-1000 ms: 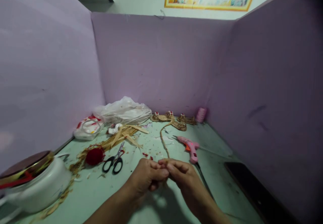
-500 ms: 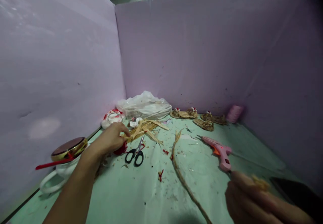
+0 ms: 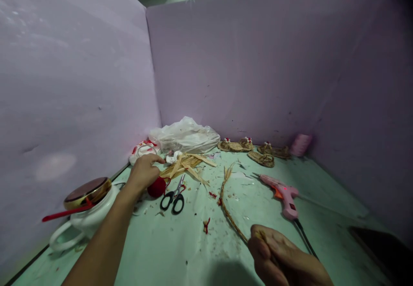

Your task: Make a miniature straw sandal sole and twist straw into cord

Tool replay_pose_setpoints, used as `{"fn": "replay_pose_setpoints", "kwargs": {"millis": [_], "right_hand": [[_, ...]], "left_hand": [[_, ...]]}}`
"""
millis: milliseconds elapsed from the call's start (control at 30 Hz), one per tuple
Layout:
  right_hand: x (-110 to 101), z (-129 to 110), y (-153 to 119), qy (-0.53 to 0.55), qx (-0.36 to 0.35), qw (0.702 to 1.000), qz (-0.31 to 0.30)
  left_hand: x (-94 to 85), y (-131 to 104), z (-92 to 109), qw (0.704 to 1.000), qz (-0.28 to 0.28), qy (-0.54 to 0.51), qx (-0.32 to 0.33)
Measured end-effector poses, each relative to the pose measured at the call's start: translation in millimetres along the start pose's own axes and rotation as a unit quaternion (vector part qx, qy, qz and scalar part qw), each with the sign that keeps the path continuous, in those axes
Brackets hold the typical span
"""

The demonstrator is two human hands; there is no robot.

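My left hand [image 3: 145, 172] reaches out at the left, index finger stretched toward a small white bundle [image 3: 173, 157], apparently holding nothing. Just under it lies a ball of red yarn [image 3: 156, 187], its strand running to the scissors [image 3: 174, 198] with black handles. Flat dried straw strips [image 3: 183, 164] lie beyond. At the lower right, my right hand [image 3: 284, 258] is closed in a pinch on straw. The braided straw cord [image 3: 230, 219] runs from those fingers across the table to a frayed far end; the part inside the hand is hidden.
A pink glue gun [image 3: 284, 191] with a black cable lies right. Woven straw sandals [image 3: 240, 145] and a pink thread spool [image 3: 301, 144] sit along the back wall. A clear plastic bag [image 3: 187, 135] is behind the straw. A white pot [image 3: 93, 217] with a gold-rimmed lid stands left.
My right hand has moved left and inward, bringing the near part of the braided cord with it. My left hand has shifted slightly up and back, uncovering more of the red yarn ball.
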State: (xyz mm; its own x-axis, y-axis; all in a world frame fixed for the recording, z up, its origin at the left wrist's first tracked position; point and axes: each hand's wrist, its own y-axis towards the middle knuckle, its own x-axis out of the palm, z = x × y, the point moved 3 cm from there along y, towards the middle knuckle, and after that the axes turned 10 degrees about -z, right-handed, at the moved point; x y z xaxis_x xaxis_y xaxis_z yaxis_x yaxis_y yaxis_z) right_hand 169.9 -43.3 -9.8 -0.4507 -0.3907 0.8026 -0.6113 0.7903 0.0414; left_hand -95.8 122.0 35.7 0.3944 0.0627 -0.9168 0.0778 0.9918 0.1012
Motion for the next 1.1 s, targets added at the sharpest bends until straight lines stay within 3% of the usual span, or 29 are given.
{"fn": "replay_pose_setpoints", "kwargs": {"millis": [133, 267, 367, 433, 567, 667, 833, 967, 1033, 1100], "right_hand": [[3.6, -1.1, 1.2, -0.001, -0.014, 1.0, 0.005], [3.7, -0.4, 2.6, -0.013, -0.012, 1.0, 0.003], [5.2, -1.0, 3.8, -0.023, -0.008, 1.0, 0.001], [7.4, -2.0, 5.0, -0.03, -0.007, 0.999, -0.01], [8.3, -3.7, 7.3, -0.023, -0.008, 0.999, -0.021], [6.7, -3.9, 8.0, -0.007, -0.009, 0.999, -0.036], [5.5, -3.0, 7.1, -0.001, -0.011, 0.999, -0.04], [5.4, -1.6, 7.2, -0.002, -0.009, 0.999, -0.051], [4.4, -0.9, 7.4, -0.005, -0.007, 0.999, -0.052], [3.3, -0.7, 7.8, -0.008, -0.01, 0.999, -0.047]], "left_hand": [[7.0, -4.2, 12.9, 0.996, -0.081, 0.003, 0.03], [16.0, -11.8, 29.2, 0.984, -0.143, 0.086, 0.067], [26.7, -21.6, 38.7, 0.961, -0.209, 0.179, 0.01], [35.0, -27.3, 45.0, 0.948, -0.224, 0.224, -0.019], [51.1, -29.7, 52.6, 0.949, -0.222, 0.225, -0.02], [52.5, -26.0, 49.8, 0.952, -0.223, 0.209, -0.021], [30.4, -19.3, 32.7, 0.959, -0.221, 0.178, -0.013], [14.3, -7.3, 18.0, 0.972, -0.214, 0.088, -0.037], [11.8, 3.2, 18.0, 0.981, -0.179, 0.054, -0.044], [11.2, 13.6, 24.0, 0.993, -0.106, 0.033, -0.04]]}}
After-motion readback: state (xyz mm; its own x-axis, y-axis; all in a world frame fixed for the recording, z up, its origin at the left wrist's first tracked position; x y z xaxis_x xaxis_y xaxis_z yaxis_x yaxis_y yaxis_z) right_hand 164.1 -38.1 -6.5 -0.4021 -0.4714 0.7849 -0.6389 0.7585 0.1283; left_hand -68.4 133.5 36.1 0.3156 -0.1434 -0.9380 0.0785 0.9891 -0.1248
